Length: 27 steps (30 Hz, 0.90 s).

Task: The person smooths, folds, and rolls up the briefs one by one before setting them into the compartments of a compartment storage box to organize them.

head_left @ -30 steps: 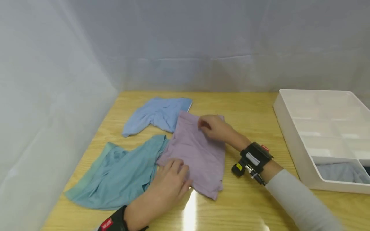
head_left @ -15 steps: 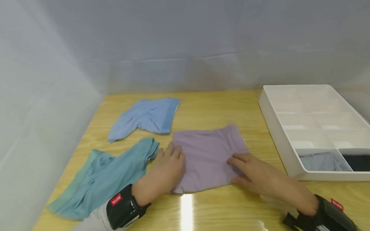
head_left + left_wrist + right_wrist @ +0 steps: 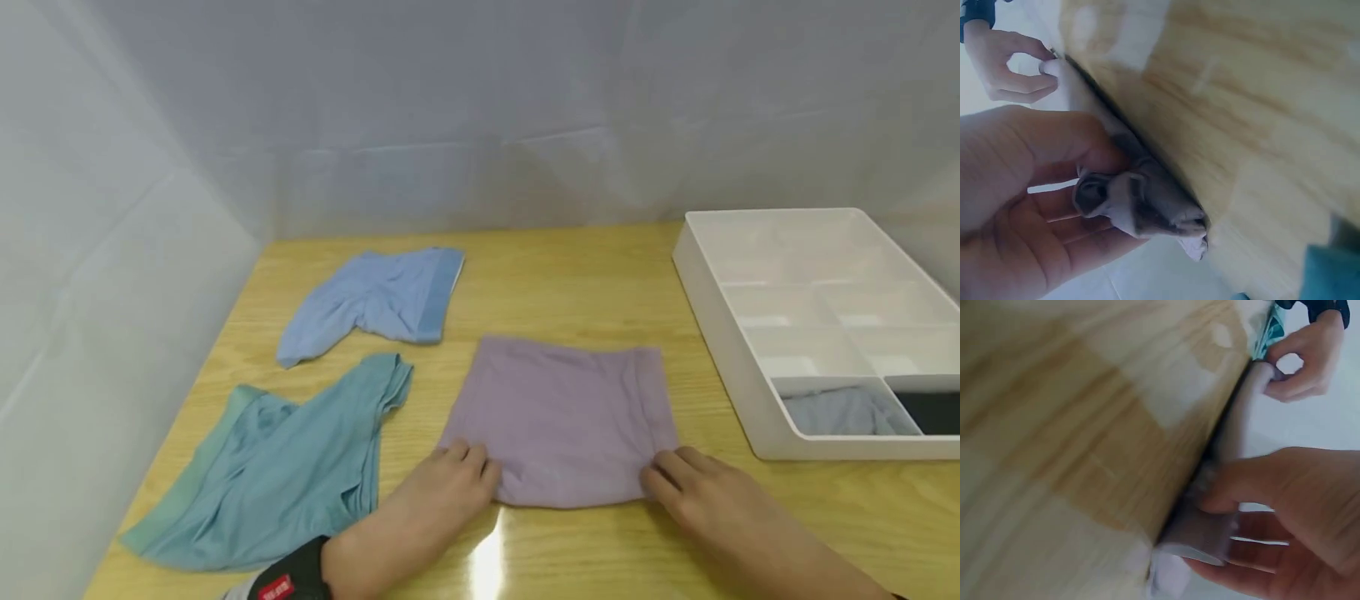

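Purple underpants (image 3: pixel 570 417), folded to a rough rectangle, lie on the wooden table. At their near left corner my left hand (image 3: pixel 442 492) pinches the fabric; the left wrist view has the bunched purple cloth (image 3: pixel 1141 200) between thumb and fingers. My right hand (image 3: pixel 705 492) grips the near right corner, where the right wrist view shows a rolled edge (image 3: pixel 1197 531) under the thumb. Between the hands the near edge runs fairly straight. Teal underpants (image 3: pixel 285 475) lie crumpled left of my left hand, and blue underpants (image 3: pixel 382 296) lie farther back.
To the right stands a white divided box (image 3: pixel 712 333). A grey folded cloth (image 3: pixel 843 412) and a black cloth (image 3: pixel 930 412) sit in its front compartments. Pale sheeting (image 3: pixel 450 108) hangs behind the wooden table (image 3: pixel 570 258) and along its left side.
The purple underpants were turned from upright to sideways and smoothed flat. Both hands then came to the near corners and took hold there. The view shifted so the box appears farther left.
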Each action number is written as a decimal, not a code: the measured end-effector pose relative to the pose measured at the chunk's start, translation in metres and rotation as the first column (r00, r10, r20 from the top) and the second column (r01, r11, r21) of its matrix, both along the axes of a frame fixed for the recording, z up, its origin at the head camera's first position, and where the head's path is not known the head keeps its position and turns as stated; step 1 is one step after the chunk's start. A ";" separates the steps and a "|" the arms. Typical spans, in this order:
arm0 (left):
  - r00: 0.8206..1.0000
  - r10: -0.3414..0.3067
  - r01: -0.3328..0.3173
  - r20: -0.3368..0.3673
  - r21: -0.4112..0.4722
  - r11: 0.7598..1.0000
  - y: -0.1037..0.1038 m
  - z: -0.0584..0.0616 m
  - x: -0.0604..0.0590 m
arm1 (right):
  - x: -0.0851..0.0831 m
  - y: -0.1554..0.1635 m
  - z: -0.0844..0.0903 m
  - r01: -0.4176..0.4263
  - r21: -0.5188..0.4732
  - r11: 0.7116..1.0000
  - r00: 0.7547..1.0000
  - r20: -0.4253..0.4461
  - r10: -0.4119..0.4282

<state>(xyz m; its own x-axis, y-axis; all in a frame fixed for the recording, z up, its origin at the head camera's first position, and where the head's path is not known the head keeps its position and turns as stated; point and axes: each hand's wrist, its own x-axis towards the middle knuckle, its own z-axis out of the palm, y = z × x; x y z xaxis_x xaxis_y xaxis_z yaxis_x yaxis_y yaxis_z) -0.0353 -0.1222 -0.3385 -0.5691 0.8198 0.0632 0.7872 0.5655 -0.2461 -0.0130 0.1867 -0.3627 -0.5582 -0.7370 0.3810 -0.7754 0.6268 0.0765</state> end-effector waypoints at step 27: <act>0.753 0.182 -0.399 0.632 0.219 0.890 -0.023 0.043 -0.099 | -0.091 0.001 0.049 0.127 -0.050 0.991 0.932 0.348 -0.102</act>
<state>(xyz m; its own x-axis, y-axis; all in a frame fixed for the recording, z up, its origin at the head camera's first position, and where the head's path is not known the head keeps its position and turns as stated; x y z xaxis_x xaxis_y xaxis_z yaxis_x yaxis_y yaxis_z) -0.1341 -0.1448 -0.2958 -0.7891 0.5996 -0.1332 0.4957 0.7497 0.4384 -0.1040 0.1876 -0.3142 -0.7434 -0.6385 0.1994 -0.6689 0.7071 -0.2292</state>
